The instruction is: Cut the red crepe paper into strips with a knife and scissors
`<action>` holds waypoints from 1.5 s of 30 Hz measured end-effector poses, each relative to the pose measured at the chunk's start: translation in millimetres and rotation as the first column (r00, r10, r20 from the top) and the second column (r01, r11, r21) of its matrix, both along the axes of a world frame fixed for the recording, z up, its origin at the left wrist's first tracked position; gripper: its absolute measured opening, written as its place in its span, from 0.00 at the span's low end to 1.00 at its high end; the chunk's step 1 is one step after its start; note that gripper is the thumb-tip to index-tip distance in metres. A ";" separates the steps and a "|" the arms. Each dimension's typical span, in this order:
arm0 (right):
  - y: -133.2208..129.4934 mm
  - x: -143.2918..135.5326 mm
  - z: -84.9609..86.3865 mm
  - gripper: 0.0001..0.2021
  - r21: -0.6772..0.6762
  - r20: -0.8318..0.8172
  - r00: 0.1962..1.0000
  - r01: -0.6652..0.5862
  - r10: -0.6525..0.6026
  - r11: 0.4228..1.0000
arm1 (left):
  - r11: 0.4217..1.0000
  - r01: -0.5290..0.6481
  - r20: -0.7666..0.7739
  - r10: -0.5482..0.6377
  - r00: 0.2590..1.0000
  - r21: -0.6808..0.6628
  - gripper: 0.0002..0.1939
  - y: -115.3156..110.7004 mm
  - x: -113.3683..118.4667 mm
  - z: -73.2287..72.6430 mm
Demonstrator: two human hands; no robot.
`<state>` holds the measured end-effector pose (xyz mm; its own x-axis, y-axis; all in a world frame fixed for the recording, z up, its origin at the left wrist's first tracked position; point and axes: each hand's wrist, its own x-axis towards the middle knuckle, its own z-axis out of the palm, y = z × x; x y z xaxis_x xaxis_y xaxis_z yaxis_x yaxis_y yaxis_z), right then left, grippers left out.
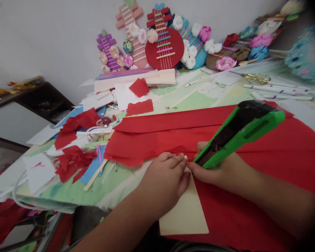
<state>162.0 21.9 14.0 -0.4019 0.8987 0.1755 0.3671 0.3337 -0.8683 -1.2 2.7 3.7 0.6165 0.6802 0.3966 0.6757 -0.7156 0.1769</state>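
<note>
My right hand (220,171) is closed around a green and black utility knife (238,134), which is tilted with its lower end near the top corner of a cream card (185,217). My left hand (165,178) lies on that card, fingers pressing down near its upper edge and thumb a little apart. Beneath the card and the right hand spreads a large sheet of red paper (278,150), with a folded band along its far side. The knife's blade tip is hidden by my right fingers.
Crumpled red paper scraps (75,161) and white pieces litter the table's left side. Decorated instrument-shaped crafts, including a red one (164,49), lean on the wall. Gold-handled scissors (256,78) and several white pens (280,89) lie at back right.
</note>
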 end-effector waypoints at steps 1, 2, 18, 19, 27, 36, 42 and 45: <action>-0.1 -0.1 -0.2 0.13 0.007 -0.002 1.000 0.003 -0.003 1.000 | 1.000 -0.001 0.000 0.001 1.000 -0.001 0.11 0.0 -0.2 0.2; -0.1 -0.2 -0.6 0.13 0.016 -0.004 1.000 0.005 -0.005 1.000 | 1.000 0.000 0.000 0.000 1.000 -0.001 0.11 -0.1 -0.3 0.3; -0.2 1.1 -1.8 0.12 -0.013 0.015 0.998 -0.064 0.064 0.998 | 1.000 -0.001 -0.010 0.001 1.000 -0.001 0.12 -0.3 -0.2 1.9; 0.5 1.3 -1.9 0.13 -0.017 0.000 0.999 -0.036 0.036 0.999 | 1.000 0.002 -0.011 -0.002 1.000 0.003 0.12 -0.3 -0.2 1.4; -0.4 2.1 0.6 0.13 -0.068 0.011 0.999 -0.051 0.051 0.996 | 1.000 0.008 -0.001 -0.008 1.000 0.007 0.12 -0.3 0.0 -0.3; -0.7 1.7 0.3 0.13 -0.108 0.021 0.996 -0.083 0.085 0.991 | 1.000 0.005 0.007 -0.006 1.000 0.017 0.13 0.4 0.0 -0.6; -1.1 1.3 -1.5 0.11 -0.097 0.035 0.996 -0.076 0.080 0.992 | 1.000 0.008 0.016 -0.008 1.000 0.007 0.13 -0.5 -0.8 1.0; -1.7 1.6 -0.8 0.10 -0.091 0.045 0.994 -0.092 0.097 0.992 | 1.000 -0.003 0.006 0.003 1.000 0.002 0.13 -0.9 -1.1 1.5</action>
<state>163.6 20.2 13.3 -0.4918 0.8675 0.0743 0.3811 0.2912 -0.8775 -2.3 1.9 5.2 0.6119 0.6816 0.4013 0.6771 -0.7136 0.1797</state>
